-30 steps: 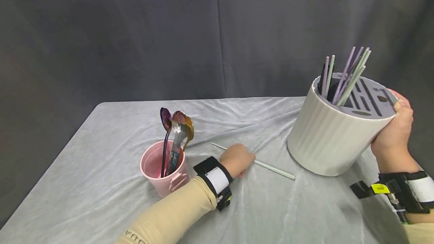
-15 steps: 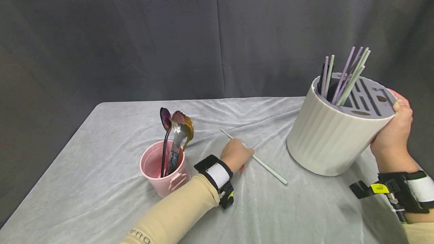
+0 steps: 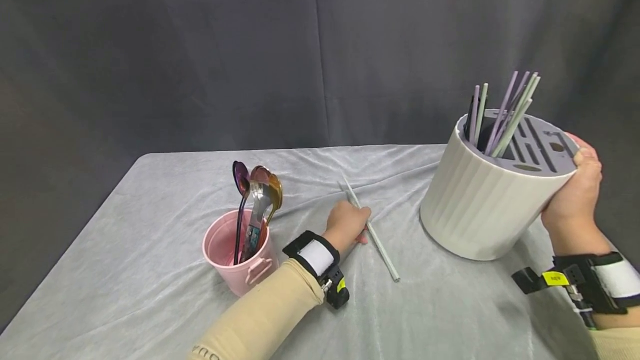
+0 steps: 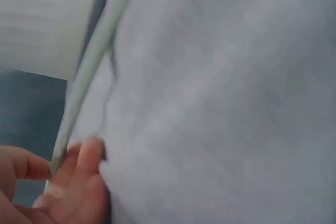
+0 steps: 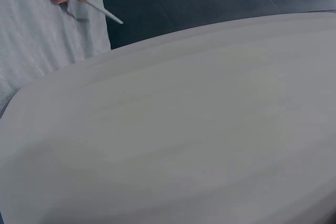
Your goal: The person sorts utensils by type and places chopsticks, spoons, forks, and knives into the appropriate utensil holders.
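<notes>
Between the thumb and fingers of my left hand is a pale green chopstick, slanting across the middle of the head view. The left wrist view shows the pinch on the chopstick up close, slightly blurred. At the right, my right hand grips the rim and side of a white ribbed utensil holder, which leans to the right. Its grey slotted top faces up, and several purple, green and black chopsticks stand in its open section. The holder's wall fills most of the right wrist view.
Left of my left forearm stands a pink bucket with several spoons in it, purple, silver and gold. A grey cloth covers the table, and a dark curtain hangs behind.
The green chopstick in my left hand has swung round, its far end going up and right and its near end coming left and closer. My right hand keeps its hold on the holder.
</notes>
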{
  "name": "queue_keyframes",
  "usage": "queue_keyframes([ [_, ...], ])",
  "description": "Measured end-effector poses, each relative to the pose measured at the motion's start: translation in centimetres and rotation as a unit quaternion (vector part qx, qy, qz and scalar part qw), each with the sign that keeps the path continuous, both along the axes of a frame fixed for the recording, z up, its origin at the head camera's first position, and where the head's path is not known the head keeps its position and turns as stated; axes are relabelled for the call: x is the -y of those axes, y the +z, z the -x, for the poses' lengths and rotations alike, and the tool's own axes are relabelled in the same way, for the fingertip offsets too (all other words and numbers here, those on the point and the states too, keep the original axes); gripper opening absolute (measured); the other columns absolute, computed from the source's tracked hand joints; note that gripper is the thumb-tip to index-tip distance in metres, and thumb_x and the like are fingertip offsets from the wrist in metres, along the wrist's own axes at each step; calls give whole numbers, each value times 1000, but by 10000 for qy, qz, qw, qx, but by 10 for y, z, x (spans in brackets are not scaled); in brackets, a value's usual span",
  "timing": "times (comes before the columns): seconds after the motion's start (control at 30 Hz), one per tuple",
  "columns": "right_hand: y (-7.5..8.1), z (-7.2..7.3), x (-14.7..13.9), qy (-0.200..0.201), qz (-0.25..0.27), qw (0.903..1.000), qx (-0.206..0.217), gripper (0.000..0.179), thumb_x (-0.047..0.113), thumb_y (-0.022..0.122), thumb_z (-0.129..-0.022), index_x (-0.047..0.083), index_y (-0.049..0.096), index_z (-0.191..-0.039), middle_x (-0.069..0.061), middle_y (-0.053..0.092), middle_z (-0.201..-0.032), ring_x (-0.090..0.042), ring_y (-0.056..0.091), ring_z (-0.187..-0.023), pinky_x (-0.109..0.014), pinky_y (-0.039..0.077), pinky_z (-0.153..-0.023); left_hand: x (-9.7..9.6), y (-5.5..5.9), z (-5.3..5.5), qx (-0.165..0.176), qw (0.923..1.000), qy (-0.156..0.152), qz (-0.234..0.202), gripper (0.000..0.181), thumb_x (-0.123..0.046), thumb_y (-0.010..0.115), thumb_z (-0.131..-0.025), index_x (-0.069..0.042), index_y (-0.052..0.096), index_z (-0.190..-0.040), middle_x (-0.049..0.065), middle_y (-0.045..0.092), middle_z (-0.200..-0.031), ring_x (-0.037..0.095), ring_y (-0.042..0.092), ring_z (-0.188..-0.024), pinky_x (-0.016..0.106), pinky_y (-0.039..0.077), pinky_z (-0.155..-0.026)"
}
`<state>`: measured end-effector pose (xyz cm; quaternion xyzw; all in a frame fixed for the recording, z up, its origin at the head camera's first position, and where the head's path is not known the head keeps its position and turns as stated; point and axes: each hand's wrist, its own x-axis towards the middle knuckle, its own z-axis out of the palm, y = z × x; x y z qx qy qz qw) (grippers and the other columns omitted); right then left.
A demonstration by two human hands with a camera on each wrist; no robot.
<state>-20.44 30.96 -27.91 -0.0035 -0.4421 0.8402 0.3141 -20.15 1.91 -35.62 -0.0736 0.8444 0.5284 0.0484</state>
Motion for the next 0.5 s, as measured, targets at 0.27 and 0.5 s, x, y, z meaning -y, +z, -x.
queue_keyframes([
  [0.27, 0, 2, -1, 47, 466, 9988, -116, 31, 10, 30, -100, -1, 58, -108, -12, 65, -101, -16, 68, -83, -19, 54, -69, -10, 38, 3, -791, 9655, -71, -2482, 19, -2, 50, -95, 11, 61, -102, 25, 70, -92, 27, 71, -68, 21, 54, -52],
  [0.5, 1, 2, 0, 63, 618, 9979, -186, 33, 9, 28, -100, -2, 57, -107, -13, 65, -99, -18, 69, -82, -20, 55, -68, -21, 92, -7, -1890, 9018, -53, -3885, 14, -4, 52, -99, 8, 55, -107, 28, 68, -100, 31, 71, -78, 24, 56, -61],
])
